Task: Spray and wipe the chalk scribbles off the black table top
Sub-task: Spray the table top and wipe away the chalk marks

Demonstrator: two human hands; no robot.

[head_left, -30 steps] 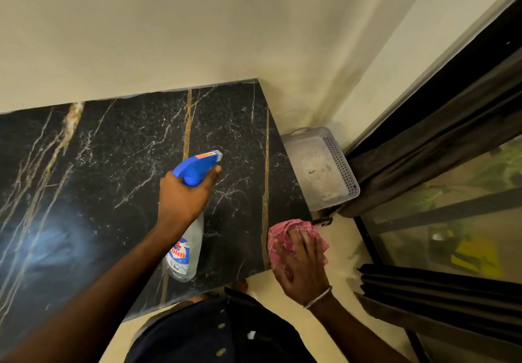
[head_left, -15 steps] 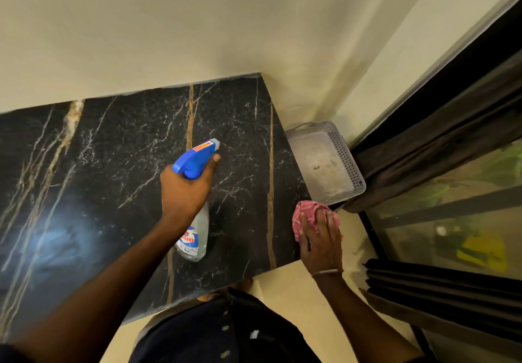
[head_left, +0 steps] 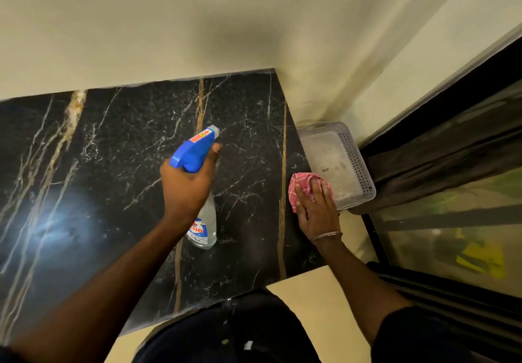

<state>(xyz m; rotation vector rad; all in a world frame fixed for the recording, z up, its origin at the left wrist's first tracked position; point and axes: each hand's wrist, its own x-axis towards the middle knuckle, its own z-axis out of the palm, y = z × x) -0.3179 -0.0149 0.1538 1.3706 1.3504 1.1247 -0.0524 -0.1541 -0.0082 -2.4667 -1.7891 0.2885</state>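
The black marble table top (head_left: pixel 118 164) with white and gold veins fills the left and middle. My left hand (head_left: pixel 185 187) grips a clear spray bottle (head_left: pixel 204 224) by its blue trigger head (head_left: pixel 195 150), held above the table with the nozzle aimed away toward the wall. My right hand (head_left: pixel 317 207) presses a crumpled pink cloth (head_left: pixel 303 186) flat onto the table's right edge. I cannot make out chalk scribbles among the white veins.
A grey perforated plastic basket (head_left: pixel 354 162) stands on the floor just right of the table, beside the cloth. A cream wall runs behind the table. Dark curtains and a glass window (head_left: pixel 452 207) close off the right side. A light glare lies on the table's left.
My right hand moved the pink cloth up from the table's near corner along its right edge. My left hand with the bottle has shifted slightly away from me.
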